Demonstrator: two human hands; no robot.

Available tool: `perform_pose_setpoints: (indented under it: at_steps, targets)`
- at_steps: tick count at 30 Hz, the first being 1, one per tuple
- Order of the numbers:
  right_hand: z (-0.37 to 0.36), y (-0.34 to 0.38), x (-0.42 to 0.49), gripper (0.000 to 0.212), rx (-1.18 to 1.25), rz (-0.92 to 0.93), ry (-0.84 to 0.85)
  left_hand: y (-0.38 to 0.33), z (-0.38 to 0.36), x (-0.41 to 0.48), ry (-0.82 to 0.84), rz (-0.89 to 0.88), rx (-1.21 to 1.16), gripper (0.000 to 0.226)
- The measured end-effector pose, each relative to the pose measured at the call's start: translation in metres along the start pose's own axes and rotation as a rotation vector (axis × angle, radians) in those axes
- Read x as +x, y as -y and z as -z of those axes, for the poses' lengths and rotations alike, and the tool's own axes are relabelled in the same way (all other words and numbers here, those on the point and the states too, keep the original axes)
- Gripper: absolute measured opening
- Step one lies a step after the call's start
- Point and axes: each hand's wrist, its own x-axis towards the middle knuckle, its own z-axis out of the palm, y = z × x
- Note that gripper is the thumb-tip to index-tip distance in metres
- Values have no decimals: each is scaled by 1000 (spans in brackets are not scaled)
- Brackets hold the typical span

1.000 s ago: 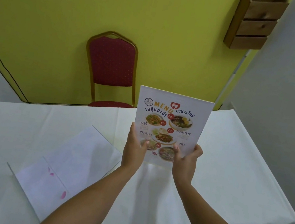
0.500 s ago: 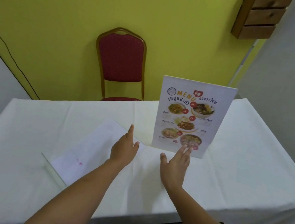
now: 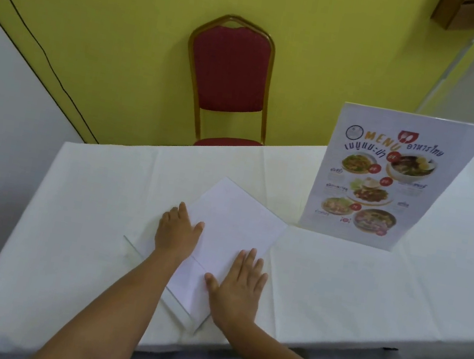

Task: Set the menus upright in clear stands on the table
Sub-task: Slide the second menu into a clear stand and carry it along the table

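Left hand (image 3: pixel 178 229): flat, fingers spread, palm down on the lying stand's left edge.
Right hand (image 3: pixel 238 286): flat, fingers spread, pressing its near right corner.
Lying stand (image 3: pixel 234 226): blank side up, long axis running away from the hands toward the upper right.
Upright menu (image 3: pixel 392 180): beyond the right hand, standing, print facing the camera.
Table (image 3: pixel 100 203): white cloth.

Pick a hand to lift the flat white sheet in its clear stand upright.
Left, marginally. The left hand rests flat on the flat white sheet in its clear stand, mid-length along its left edge. The right hand lies at the near right corner by the base, better suited to steady the pivot.
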Motion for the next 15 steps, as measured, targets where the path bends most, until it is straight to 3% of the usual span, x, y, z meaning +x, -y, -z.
perform_pose_setpoints:
  at_steps: [5, 10, 15]
  targets:
    - [-13, 2, 0, 93, -36, 13, -40, -3, 2, 6, -63, 51, -27, 65]
    - [-13, -2, 1, 98, -9, 34, -42, 12, 11, 25, -87, 79, -58, 77]
    - [-14, -11, 0, 96, 202, 58, -137, 15, 13, 20, -139, 125, -313, 76]
